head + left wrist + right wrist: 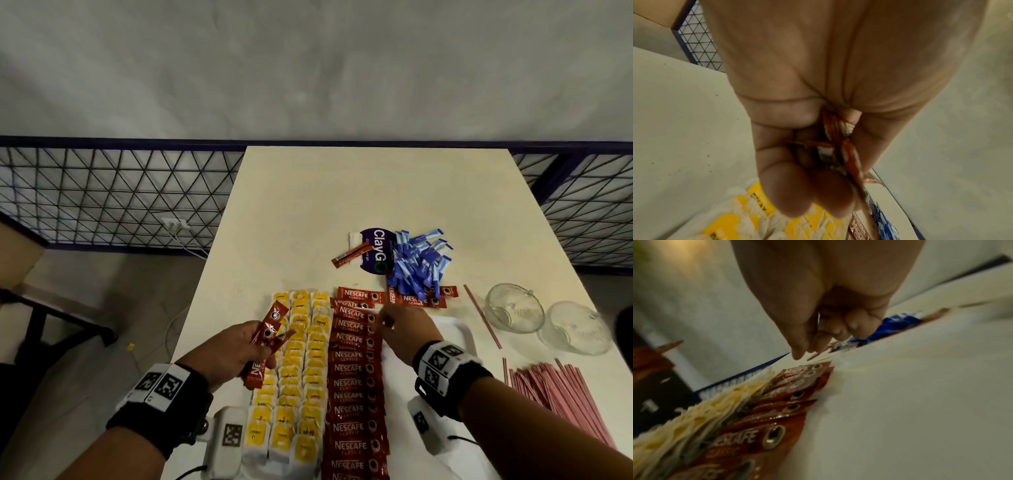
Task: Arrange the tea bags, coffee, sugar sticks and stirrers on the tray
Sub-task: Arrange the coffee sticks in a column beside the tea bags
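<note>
A white tray (pixel 455 330) holds rows of yellow tea bags (pixel 301 373) and, to their right, a column of red coffee sachets (pixel 352 383). My left hand (pixel 255 342) hovers over the tea bags and grips a bundle of coffee sachets (pixel 270 329); in the left wrist view the fingers (pixel 789 186) curl round this bundle (pixel 849 155). My right hand (pixel 382 320) is at the far end of the coffee column. There thumb and forefinger (pixel 797 353) pinch the end of a sachet (pixel 818 353). Blue sugar sticks (pixel 421 263) lie piled beyond the tray. Red stirrers (pixel 561 397) lie at the right.
Two glass cups (pixel 513 311) (pixel 575 332) stand right of the tray, with one loose stirrer (pixel 483 315) beside them. A purple ClayGo pack (pixel 375 250) and a few loose sachets (pixel 359 296) lie past the tray. A wire fence (pixel 120 195) lines the table's far edge.
</note>
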Tool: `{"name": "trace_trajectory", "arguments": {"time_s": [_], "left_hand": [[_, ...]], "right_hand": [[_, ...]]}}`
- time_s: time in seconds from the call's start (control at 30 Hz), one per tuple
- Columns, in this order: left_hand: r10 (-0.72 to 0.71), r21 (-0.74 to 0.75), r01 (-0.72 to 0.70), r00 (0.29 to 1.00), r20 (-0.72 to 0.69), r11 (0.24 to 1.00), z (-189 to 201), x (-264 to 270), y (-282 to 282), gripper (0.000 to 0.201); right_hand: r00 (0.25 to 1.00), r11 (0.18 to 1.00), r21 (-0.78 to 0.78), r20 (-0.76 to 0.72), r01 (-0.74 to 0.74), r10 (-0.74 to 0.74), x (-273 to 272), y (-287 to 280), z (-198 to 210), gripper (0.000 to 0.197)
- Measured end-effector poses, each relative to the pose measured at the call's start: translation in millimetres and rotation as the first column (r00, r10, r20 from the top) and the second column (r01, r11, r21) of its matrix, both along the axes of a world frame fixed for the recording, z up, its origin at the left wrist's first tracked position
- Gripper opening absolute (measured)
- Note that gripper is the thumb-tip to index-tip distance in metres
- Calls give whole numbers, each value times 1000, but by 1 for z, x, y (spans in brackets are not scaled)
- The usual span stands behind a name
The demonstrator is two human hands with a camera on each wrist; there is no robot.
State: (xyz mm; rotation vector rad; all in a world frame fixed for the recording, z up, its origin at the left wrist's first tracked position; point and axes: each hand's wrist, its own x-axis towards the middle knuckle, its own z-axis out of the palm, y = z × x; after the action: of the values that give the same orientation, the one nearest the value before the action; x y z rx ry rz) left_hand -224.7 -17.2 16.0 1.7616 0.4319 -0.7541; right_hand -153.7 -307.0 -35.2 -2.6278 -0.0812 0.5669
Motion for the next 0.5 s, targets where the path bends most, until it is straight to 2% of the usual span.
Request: {"name": "trace_trajectory", "arguments": {"time_s": [0.1, 0.2, 0.37, 0.5], "left_hand": [[16, -12, -16, 1000, -5, 1000, 0, -3, 1, 19], [30, -4, -30, 999, -9, 1000, 0, -5, 1, 20], [49, -1, -49, 999, -15, 999, -1, -9, 3, 21], [35, 7, -35, 999, -4, 999, -1, -8, 2, 20]], "right_hand": [[963, 966, -60, 90, -251, 256, 11, 11, -2, 34], [914, 905, -182, 64, -385, 401, 19, 22, -8, 38], [871, 851, -235, 36, -469, 490, 21, 27, -17, 38], [866, 848, -231, 41, -476, 498, 21, 27, -17, 39]]}}
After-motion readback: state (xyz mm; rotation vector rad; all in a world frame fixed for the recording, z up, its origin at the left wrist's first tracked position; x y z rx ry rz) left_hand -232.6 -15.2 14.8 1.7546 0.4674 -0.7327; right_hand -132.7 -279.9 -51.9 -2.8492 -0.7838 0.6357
